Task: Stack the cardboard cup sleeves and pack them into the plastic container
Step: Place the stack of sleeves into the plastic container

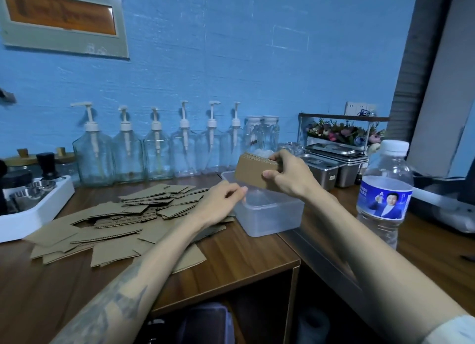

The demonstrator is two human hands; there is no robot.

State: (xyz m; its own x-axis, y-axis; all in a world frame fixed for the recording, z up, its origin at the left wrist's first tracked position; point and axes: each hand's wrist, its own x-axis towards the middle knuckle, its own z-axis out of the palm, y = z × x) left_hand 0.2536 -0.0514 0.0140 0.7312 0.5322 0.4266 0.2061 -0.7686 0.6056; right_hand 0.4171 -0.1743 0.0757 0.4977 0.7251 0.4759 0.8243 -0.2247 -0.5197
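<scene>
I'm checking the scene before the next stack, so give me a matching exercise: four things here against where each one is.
Things:
1. stack of sleeves
2. loose sleeves
3. plastic container
4. water bottle

Places:
A. scattered on the wooden counter
B. standing at the right
C. gripped in the right hand
D. at the left hand's fingertips

Pairs: 1-C, 2-A, 3-D, 4-B

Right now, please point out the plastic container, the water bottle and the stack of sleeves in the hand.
plastic container (272,221): head view, front wall.
water bottle (384,199): head view, blue label.
stack of sleeves (253,170): head view, flat brown face.
</scene>
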